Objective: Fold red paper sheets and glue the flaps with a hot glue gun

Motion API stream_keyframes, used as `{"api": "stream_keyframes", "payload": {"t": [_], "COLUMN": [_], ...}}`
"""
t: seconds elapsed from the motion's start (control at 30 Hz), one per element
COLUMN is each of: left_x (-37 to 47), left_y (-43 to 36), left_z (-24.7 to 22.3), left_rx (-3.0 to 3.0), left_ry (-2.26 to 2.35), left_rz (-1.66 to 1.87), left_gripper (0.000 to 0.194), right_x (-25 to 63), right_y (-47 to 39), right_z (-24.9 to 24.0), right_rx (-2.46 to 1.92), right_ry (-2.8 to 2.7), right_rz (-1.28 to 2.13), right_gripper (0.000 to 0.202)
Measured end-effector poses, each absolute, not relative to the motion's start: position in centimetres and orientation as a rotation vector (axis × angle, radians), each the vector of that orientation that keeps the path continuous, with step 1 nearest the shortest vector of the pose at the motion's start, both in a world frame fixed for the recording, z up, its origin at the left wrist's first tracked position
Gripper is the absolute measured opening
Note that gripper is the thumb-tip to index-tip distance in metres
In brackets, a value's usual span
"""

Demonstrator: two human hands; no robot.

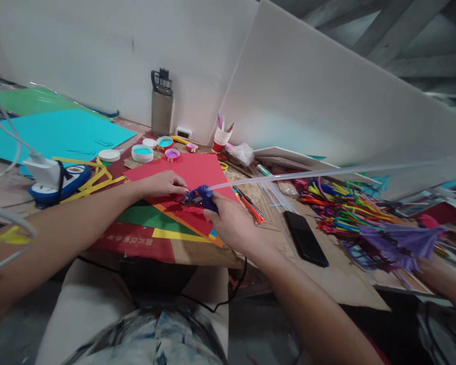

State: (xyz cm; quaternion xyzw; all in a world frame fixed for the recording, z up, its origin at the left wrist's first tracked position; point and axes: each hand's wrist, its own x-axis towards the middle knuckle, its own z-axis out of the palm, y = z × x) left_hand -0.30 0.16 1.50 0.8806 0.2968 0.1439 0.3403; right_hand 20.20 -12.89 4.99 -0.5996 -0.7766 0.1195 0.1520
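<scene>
In the head view my right hand (231, 220) is wrapped round a blue hot glue gun (204, 196). A long clear glue stick (273, 177) runs out of its back toward the upper right. The front of the gun points left, over a red paper sheet (197, 170). Just left of it is my left hand (165, 184), low over the red sheet, its thumb and fingers brought together close to the front of the gun. What lies between those fingertips is too small to make out. Orange, green and yellow sheets stick out beneath the red one.
Paint pots (142, 153) and a water bottle (161, 104) stand behind. A phone (306, 238), a box cutter (253, 209) and colourful pipe cleaners (342, 203) lie to the right. There, another person's hand holds a purple paper umbrella (399, 243). Blue sheets (57, 134) lie left.
</scene>
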Motion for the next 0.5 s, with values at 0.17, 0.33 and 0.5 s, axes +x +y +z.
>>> {"api": "stream_keyframes", "payload": {"t": [0.17,0.33,0.5], "left_x": [-0.4,-0.3,-0.2], "left_y": [0.3,0.1,-0.1], "left_z": [1.4,1.5,1.8], "left_rx": [2.326,2.348,2.353], "left_ry": [0.814,0.824,0.866], "left_rz": [0.364,0.360,0.352], "left_gripper": [0.038,0.036,0.036], "right_x": [21.6,24.1,25.6], "right_y": [-13.4,-14.3,-14.6], "right_z": [5.5,6.1,6.3], "right_rx": [-1.759,-1.878,-1.938], "right_ry": [-2.231,-2.210,-2.213], "right_rz": [0.357,0.319,0.244], "right_gripper": [0.026,0.026,0.031]}}
